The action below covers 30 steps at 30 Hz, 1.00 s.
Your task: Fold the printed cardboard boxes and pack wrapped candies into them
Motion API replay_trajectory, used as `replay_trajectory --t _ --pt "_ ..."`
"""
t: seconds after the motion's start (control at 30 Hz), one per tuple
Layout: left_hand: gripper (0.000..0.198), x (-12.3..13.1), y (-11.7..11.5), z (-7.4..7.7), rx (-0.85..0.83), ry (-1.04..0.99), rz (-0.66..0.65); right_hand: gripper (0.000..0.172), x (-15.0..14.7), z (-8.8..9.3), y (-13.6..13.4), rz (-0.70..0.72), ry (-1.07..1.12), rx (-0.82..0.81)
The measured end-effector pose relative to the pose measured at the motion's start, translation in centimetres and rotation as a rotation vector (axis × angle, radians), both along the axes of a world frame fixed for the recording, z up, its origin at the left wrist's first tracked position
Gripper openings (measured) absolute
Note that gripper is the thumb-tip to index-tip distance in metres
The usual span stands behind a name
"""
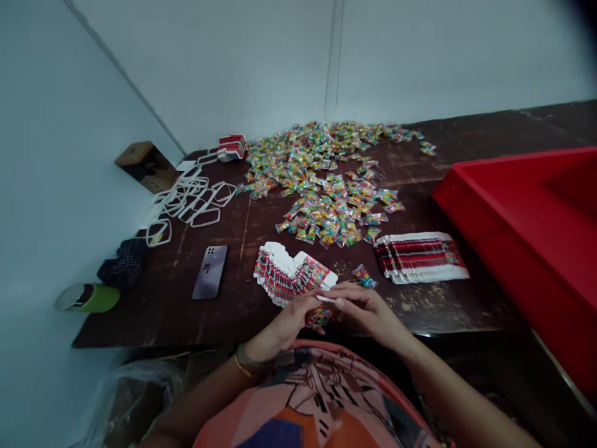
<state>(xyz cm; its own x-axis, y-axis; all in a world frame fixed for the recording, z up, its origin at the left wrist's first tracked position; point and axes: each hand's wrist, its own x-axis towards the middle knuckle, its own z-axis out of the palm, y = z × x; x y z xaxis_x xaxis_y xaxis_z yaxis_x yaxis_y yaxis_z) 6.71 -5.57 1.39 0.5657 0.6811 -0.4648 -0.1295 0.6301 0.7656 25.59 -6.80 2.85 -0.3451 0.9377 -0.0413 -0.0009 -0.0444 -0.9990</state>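
At the table's front edge, my left hand (295, 318) grips a small red printed box (319, 316) with a white flap. My right hand (366, 311) closes on the same box from the other side, its fingers over the top. Just beyond the hands lies a fan of flat printed cartons (284, 277). One candy packet (364, 276) rests beside the right hand's fingers. To the right is a row of flat red and white cartons (420, 256). A large spread of clear packets with colourful candies (321, 180) covers the table's back middle.
The brown table (163, 311) holds a phone (209, 272), white loops (186, 200), a brown box (148, 165), red and white boxes (232, 147), a dark cloth (124, 264) and a green container (96, 298). A large red tray (517, 211) stands right; a plastic bag (135, 398) hangs below left.
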Motion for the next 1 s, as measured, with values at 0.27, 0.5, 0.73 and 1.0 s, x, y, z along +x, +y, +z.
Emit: replay_trajectory --t 0.27,0.5,0.73,1.0 --pt "0.046 -1.0 -1.2 0.7 -0.066 -0.080 -0.029 0.023 0.6 0.7 0.8 -0.020 -0.189 0.217" --pt "0.056 -0.7 -2.2 0.5 -0.190 -0.028 0.035 0.025 0.1 -0.4 -1.7 -0.104 -0.304 0.345" --pt "0.046 -0.3 -0.6 0.5 0.093 0.035 -0.124 0.031 0.8 -0.9 -2.5 -0.181 -0.371 0.453" --pt "0.055 1.3 -1.5 0.8 0.121 0.058 -0.179 0.022 1.1 -0.6 -2.5 -0.318 -0.244 0.168"
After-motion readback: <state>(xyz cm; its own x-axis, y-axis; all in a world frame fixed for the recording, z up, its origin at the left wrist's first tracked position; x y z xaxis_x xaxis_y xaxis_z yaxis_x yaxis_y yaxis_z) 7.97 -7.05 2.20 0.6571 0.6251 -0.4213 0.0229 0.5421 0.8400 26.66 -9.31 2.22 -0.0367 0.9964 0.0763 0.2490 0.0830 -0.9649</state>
